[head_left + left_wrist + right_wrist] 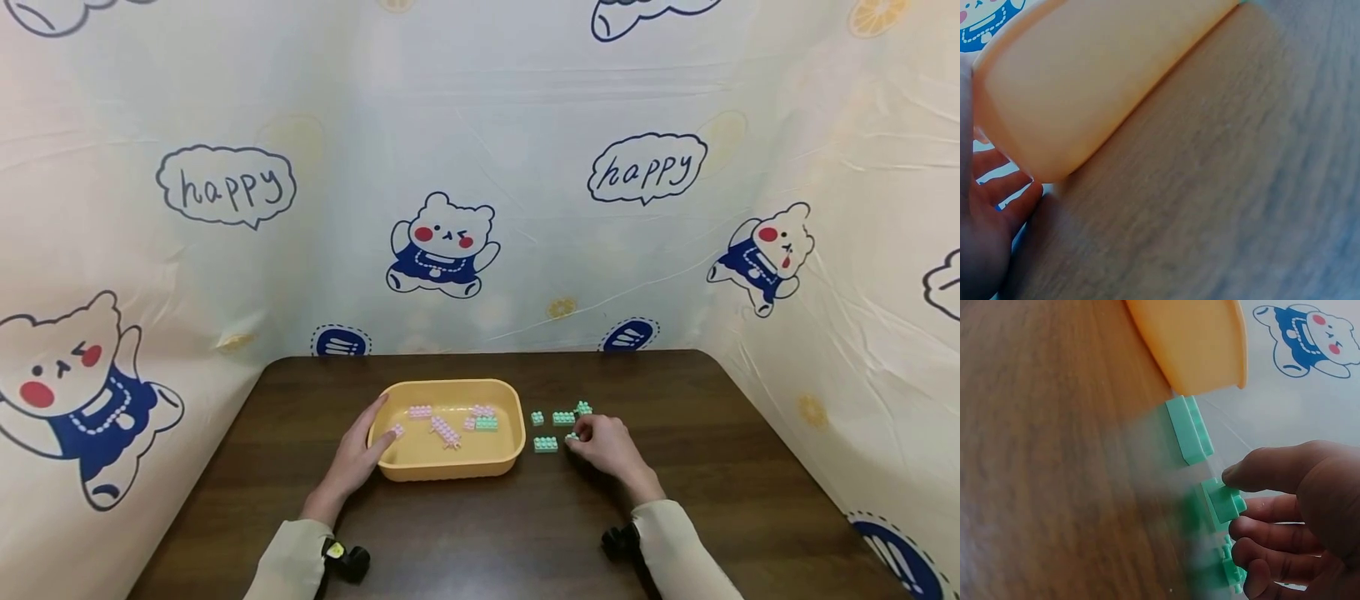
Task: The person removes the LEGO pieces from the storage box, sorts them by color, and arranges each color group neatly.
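At its left end, my left hand (356, 451) grips the yellow tray (447, 473), thumb over the rim and fingers along the outside. Fingers (1013, 187) of that hand show by the tray's corner in the left wrist view. Inside the tray lie several pink building bricks (446, 432) and a green brick (487, 424). Right of the tray, my right hand (609, 450) pinches a small green building brick (1225, 504) low at the table, between thumb and fingers. Nearby stand a longer green brick (546, 445) and more green bricks (563, 418).
The dark wooden table (465, 542) reaches back to a pale printed curtain (540, 250), which also hangs along both sides. A small green brick (537, 417) stands close to the tray's right wall. Black wrist cameras (352, 563) sit below both hands.
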Demonstrator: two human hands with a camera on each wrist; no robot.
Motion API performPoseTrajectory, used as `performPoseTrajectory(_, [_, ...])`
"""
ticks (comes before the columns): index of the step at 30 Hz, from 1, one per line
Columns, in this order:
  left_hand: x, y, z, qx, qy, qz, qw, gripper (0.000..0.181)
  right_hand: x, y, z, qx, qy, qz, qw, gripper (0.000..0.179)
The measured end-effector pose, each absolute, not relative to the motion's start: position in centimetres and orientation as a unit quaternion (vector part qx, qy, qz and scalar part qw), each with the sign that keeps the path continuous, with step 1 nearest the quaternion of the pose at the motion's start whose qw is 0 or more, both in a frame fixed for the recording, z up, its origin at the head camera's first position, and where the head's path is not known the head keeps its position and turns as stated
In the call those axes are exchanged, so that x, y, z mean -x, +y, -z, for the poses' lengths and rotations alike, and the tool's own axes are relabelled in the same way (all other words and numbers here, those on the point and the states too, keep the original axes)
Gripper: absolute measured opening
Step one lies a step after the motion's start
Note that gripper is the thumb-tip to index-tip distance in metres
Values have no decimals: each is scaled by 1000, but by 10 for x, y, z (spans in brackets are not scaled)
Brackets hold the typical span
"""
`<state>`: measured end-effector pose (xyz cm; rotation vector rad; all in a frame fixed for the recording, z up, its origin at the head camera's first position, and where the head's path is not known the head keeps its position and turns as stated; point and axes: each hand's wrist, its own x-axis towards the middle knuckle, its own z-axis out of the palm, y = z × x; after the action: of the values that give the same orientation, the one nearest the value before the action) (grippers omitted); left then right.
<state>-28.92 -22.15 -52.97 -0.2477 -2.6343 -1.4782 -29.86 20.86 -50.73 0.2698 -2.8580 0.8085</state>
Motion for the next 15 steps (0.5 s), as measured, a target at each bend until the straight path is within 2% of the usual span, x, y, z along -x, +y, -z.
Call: performPoseTrajectory(15, [289, -222, 529, 85, -866, 489, 56, 67, 297, 207, 509, -89, -957, -267, 68, 15])
